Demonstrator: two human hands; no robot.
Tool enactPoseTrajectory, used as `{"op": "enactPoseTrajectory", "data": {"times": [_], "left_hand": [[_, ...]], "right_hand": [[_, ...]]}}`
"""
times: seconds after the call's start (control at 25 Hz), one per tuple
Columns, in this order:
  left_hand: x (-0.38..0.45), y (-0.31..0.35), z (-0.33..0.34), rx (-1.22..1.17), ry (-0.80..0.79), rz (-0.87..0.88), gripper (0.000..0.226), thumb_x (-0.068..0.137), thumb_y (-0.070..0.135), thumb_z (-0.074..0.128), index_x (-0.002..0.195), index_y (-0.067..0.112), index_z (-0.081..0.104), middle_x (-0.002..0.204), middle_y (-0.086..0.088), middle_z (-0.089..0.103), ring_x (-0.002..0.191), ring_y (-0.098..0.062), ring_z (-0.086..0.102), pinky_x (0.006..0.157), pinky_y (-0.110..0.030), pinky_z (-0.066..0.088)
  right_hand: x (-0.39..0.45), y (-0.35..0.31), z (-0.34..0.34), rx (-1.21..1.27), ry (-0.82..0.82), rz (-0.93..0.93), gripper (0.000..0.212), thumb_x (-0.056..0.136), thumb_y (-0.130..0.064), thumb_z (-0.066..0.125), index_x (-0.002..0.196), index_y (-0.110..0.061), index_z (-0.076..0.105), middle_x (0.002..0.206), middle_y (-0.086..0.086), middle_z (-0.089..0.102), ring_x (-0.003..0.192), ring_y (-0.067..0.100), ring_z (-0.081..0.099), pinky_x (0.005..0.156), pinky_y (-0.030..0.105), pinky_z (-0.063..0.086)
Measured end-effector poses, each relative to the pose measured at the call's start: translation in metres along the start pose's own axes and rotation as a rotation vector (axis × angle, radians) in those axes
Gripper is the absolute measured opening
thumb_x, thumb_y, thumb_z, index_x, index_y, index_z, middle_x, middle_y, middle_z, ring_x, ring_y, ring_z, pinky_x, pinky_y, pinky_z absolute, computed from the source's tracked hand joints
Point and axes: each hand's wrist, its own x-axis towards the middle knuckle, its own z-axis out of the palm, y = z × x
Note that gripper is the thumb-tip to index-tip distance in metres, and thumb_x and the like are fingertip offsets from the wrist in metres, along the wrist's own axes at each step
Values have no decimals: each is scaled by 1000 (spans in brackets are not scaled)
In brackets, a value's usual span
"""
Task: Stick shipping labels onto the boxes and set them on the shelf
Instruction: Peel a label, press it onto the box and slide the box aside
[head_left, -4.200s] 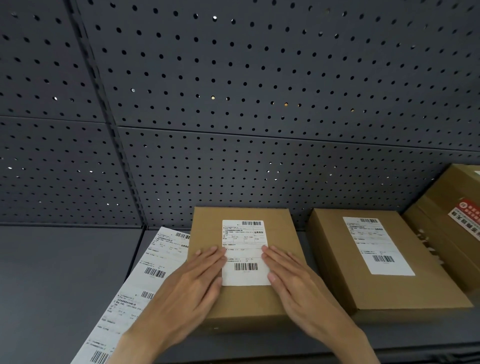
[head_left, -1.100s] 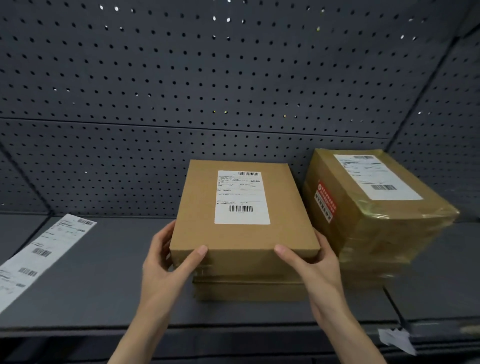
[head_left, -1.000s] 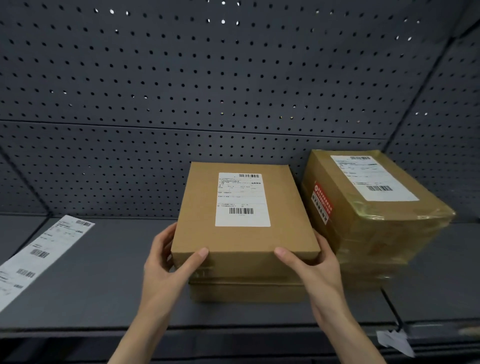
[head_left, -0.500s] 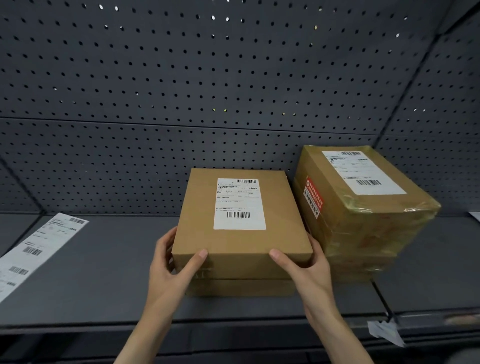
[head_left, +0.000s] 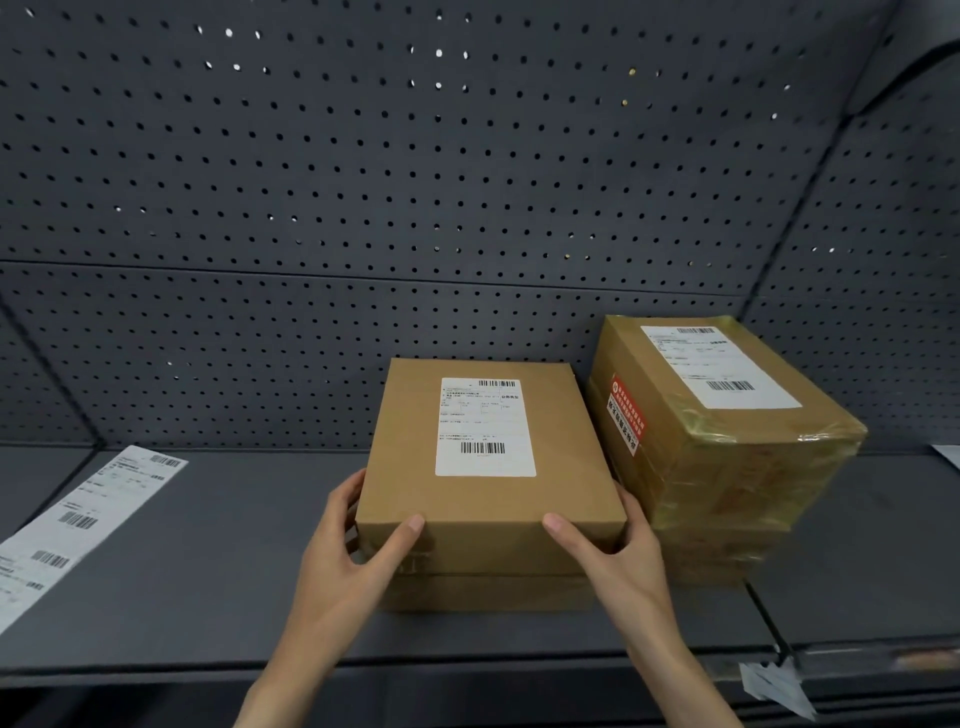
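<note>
- The top box (head_left: 488, 457) is being gripped at its near corners: the left hand (head_left: 358, 540) is wrapped round the near-left corner, the right hand (head_left: 618, 551) round the near-right, thumbs pressed on the front face.
- It is being set flat on a lower box (head_left: 488, 592), itself lying on the shelf (head_left: 208, 561).
- Just right of the top box, a taped stack (head_left: 727, 447) is being nearly touched.
- Well left of the top box, a label strip (head_left: 78, 519) is lying on the shelf.
- The top box's long axis is being pointed away toward the pegboard (head_left: 415, 182); its label (head_left: 485, 426) is facing up, barcode nearest.
- Handling is being judged: stiff card, probably light, smooth-sided; the near corners or long sides are being favoured for holding.
</note>
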Motion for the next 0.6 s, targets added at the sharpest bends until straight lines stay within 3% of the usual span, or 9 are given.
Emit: {"op": "enactPoseTrajectory", "data": {"times": [0.12,0.24,0.32,0.4,0.52,0.6], "left_hand": [[-3,7,-4,140,49,66,70,76,51,74,139,43,43,134,28,52,122,0,53,102,-34,47],[-5,9,-8,333,84,210,64,81,55,73,138,39,47,140,25,47,124,0,51,97,-30,47],[-8,10,-10,495,82,317,53,84,53,70,133,40,54,143,27,43,125,3,49,91,-29,47],[-9,10,-9,619,97,418,46,87,46,69,131,36,60,144,25,46,123,1,51,85,-27,50],[-6,5,-6,730,107,574,48,93,54,51,121,21,71,133,9,64,119,-11,60,85,-30,59],[0,2,-6,763,92,613,61,97,60,36,115,16,75,126,5,69,116,-13,61,92,-24,53]], "right_hand": [[-2,-1,-1,-77,-1,-31,92,55,-56,86,136,-38,46,120,-24,58,116,0,55,92,21,45],[-6,-2,-5,-207,31,-113,101,60,-59,85,148,-38,41,140,-22,51,128,2,49,108,32,45],[-9,-4,-6,-341,60,-237,99,67,-59,82,153,-39,36,151,-27,39,137,-5,37,115,33,38],[-7,-2,-7,-522,70,-446,85,79,-60,74,152,-33,41,154,-27,37,141,-11,30,116,29,31],[5,14,-9,-815,120,-818,55,92,-53,59,131,-15,67,140,-7,61,139,5,45,112,33,41],[13,20,-10,-899,138,-971,47,93,-47,57,115,-11,76,128,-3,68,126,13,61,112,28,43]]}}
